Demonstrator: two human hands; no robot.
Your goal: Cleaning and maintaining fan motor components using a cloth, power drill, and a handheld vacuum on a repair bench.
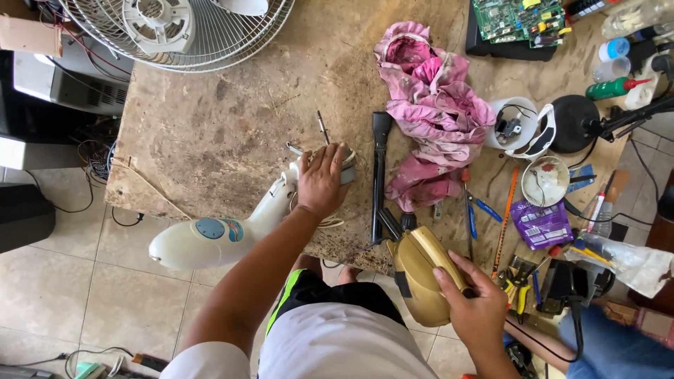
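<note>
My left hand [321, 182] lies palm down on a round grey motor part [345, 163] at the top of a white fan stand [217, 235] that juts over the workbench's near edge. A thin metal shaft [322, 126] sticks out beyond the fingers. My right hand [474, 298] grips the handle of a gold-coloured tool [420, 274] shaped like a heat gun. That tool's black barrel [379, 175] lies on the bench and points away from me.
On the worn wooden bench [232, 119] lie a crumpled pink rag [435, 105], a green circuit board [516, 17], a white fan housing [519, 126], bottles, screwdrivers [469, 203] and pliers [519, 284]. A fan grille [175, 31] stands at the far left. Cables trail over the tiled floor [91, 281].
</note>
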